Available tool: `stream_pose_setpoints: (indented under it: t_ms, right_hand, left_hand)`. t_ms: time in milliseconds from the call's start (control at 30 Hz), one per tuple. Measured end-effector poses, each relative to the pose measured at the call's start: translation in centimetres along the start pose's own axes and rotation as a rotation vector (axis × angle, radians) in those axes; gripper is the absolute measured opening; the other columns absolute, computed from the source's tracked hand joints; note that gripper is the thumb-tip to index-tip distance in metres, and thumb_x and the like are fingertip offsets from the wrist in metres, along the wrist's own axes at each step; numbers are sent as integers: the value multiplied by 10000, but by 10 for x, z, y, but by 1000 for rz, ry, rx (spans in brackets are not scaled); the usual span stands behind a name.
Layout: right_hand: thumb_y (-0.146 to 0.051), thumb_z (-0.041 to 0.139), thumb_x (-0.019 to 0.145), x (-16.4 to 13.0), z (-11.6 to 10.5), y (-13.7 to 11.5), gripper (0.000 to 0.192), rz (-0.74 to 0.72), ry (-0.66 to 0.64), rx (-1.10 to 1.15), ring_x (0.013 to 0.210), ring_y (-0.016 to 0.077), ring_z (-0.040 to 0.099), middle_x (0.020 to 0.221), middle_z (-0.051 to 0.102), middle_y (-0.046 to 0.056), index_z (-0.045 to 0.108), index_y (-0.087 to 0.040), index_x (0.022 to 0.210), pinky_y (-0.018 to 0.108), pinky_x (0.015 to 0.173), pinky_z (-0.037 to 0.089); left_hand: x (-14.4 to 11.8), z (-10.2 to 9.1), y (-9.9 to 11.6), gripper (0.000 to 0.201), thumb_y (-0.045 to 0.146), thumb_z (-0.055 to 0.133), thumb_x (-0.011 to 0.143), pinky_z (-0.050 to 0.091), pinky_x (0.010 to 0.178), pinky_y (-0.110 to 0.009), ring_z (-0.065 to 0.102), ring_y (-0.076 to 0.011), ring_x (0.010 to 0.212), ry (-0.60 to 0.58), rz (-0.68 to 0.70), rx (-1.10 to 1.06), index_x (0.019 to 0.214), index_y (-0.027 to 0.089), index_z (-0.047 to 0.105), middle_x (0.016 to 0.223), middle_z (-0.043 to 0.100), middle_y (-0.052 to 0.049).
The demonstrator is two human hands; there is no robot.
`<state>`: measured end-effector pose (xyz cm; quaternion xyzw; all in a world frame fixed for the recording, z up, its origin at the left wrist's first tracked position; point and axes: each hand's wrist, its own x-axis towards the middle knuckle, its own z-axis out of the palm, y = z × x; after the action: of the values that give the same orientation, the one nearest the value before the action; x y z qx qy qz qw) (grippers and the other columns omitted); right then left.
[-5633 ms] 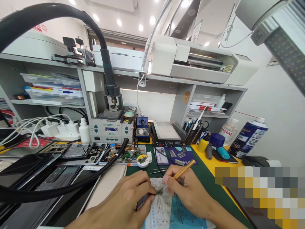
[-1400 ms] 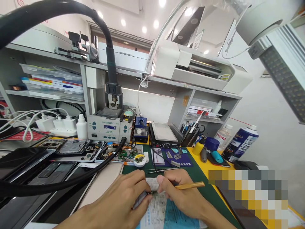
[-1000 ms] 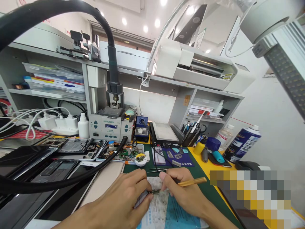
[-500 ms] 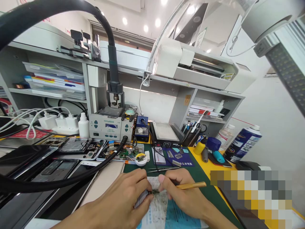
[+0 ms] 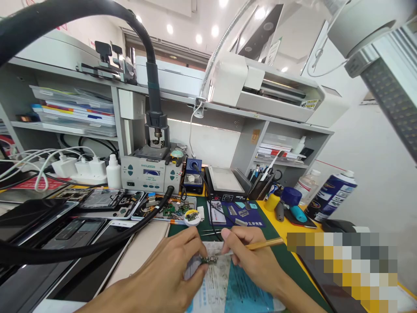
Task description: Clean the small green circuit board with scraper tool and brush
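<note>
Brass-coloured and slim, the tool [image 5: 264,244] in our right hand [image 5: 252,261] now lies nearly level, its handle pointing right, where some seconds ago it stood steeply up; its tip meets the small circuit board [image 5: 208,260]. The shift suggests we have gone from poking at the part to working along its edge. Our right hand is closed around the tool in a pen-like grip. Our left hand [image 5: 169,271] pinches the board between thumb and fingertips, as it did before, holding it just above the stained paper sheet [image 5: 224,289] on the green mat [image 5: 280,243].

The desk is crowded: opened phones [image 5: 97,202] at left, a rework station [image 5: 150,174] behind, a black hose [image 5: 81,248] crossing in front, and a blue spray can [image 5: 332,195] at right. Shelves carry printers under ceiling spotlights.
</note>
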<state>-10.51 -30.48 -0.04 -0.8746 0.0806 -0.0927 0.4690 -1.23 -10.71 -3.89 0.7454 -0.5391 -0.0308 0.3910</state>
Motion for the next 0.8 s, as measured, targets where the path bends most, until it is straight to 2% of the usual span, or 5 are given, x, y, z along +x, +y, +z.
stream_pose_setpoints:
  t_ms: [200, 533, 800]
  right_hand:
    - [-654, 558, 917, -2, 0, 4, 607, 16, -15, 109, 430, 67, 459, 464, 500, -23, 707, -126, 656, 197, 460, 357]
    - [-604, 552, 939, -3, 0, -1, 592, -36, -53, -35, 480, 74, 448, 498, 486, -16, 685, -132, 607, 218, 493, 330]
    - [-615, 525, 948, -2, 0, 0, 614, -49, -61, -48, 496, 77, 443, 512, 475, -14, 698, -129, 615, 220, 495, 313]
  left_hand:
    - [-1, 1, 3, 88, 151, 514, 910, 369, 632, -281, 551, -156, 749, -19, -9, -44, 916, 227, 557, 886, 582, 6]
    - [0, 1, 3, 91, 135, 522, 890, 374, 628, -267, 536, -153, 719, -11, 18, -54, 886, 218, 557, 853, 589, 0]
    - [1, 0, 3, 109, 121, 508, 895, 370, 638, -270, 545, -155, 745, 3, 47, -44, 894, 216, 560, 866, 589, -1]
